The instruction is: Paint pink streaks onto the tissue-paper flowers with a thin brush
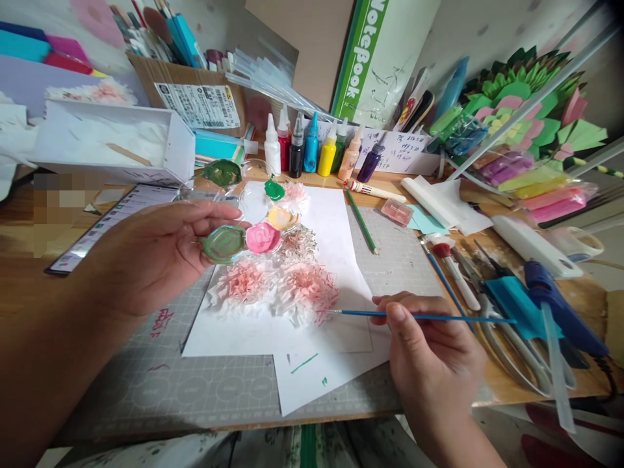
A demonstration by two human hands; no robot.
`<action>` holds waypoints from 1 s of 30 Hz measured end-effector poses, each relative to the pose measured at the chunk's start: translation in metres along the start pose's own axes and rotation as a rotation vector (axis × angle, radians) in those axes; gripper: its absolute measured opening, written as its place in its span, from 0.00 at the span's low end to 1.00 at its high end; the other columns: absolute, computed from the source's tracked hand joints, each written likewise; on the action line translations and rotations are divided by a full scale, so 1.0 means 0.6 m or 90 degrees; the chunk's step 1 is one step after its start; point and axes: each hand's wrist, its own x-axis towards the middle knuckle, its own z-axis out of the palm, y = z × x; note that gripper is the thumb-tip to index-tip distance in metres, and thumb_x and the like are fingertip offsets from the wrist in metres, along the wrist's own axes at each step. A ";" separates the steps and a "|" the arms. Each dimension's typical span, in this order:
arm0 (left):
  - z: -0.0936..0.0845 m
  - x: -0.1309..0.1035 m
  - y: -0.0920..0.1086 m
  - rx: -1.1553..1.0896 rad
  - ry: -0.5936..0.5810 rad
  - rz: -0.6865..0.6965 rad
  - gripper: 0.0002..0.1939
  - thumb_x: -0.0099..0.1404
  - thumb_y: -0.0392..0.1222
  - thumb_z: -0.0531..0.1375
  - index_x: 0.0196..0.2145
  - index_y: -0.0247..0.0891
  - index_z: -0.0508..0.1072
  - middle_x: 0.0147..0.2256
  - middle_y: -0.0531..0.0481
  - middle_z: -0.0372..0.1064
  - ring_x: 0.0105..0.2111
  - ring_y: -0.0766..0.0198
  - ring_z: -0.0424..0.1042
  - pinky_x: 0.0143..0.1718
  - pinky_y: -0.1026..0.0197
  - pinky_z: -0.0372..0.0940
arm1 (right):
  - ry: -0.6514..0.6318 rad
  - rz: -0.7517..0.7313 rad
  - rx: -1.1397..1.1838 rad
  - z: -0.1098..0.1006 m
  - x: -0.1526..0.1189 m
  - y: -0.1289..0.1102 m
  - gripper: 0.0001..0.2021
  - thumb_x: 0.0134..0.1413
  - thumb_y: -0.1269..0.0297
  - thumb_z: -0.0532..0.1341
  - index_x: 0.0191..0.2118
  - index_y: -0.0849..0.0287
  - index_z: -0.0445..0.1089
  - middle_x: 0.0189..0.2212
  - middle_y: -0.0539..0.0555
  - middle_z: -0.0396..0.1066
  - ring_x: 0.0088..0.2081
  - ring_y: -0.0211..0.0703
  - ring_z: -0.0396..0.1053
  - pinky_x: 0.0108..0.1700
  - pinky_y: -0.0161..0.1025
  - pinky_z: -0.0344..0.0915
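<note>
Head camera view: a clear palette (224, 244) is held up by the left hand (156, 250), its near side pinched between the thumb and the curled fingers. Olive green, dark green, bright green, pink and yellow-orange paint are carried in its rounded wells. A thin blue paintbrush (429, 317) is gripped by the right hand (436, 351), the fingers closed narrowly around its handle, which is laid nearly level and pointed leftward. Its tip is placed at the right edge of the lower right ruffled flower (302, 286), beside red marks; whether anything is touched by the bristles cannot be told.

Another pink-centred white flower (241, 283) is set just left of that one, below the palette. A dark-flecked flower (297, 244) and a paler one (295, 194) are seen farther back, both partly covered by the palette or its paint. All four are spread over a white sheet (229, 341), under whose near edge a second sheet (312, 387) with green strokes is partly tucked. Both sheets are laid on a gray cutting mat (195, 396), which is supported by the wooden tabletop (511, 387).

A row of paint bottles (311, 151) is stood upright behind the flowers. To the right of the sheets, a green pencil (361, 222) is laid on the mat; scissors (529, 354) and a blue glue gun (563, 312) are placed farther right.
</note>
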 end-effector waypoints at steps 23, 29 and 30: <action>-0.005 0.007 0.000 0.061 0.015 -0.008 0.12 0.58 0.35 0.59 0.23 0.39 0.82 0.20 0.49 0.70 0.25 0.63 0.69 0.28 0.61 0.68 | -0.031 -0.053 -0.002 0.002 0.003 0.003 0.05 0.57 0.73 0.68 0.34 0.55 0.74 0.26 0.49 0.76 0.32 0.42 0.76 0.33 0.39 0.72; -0.005 0.012 -0.003 0.061 0.012 0.003 0.11 0.57 0.35 0.60 0.22 0.40 0.82 0.20 0.49 0.71 0.26 0.63 0.69 0.28 0.61 0.69 | -0.017 -0.031 0.015 0.000 0.002 0.003 0.05 0.59 0.72 0.67 0.33 0.55 0.73 0.24 0.48 0.74 0.31 0.41 0.76 0.34 0.38 0.72; -0.005 0.013 -0.003 0.064 0.015 -0.002 0.10 0.56 0.35 0.60 0.23 0.39 0.82 0.21 0.49 0.71 0.26 0.62 0.70 0.28 0.61 0.69 | -0.016 -0.028 0.023 0.000 0.001 0.004 0.05 0.59 0.72 0.67 0.33 0.55 0.73 0.24 0.47 0.74 0.31 0.42 0.75 0.34 0.39 0.72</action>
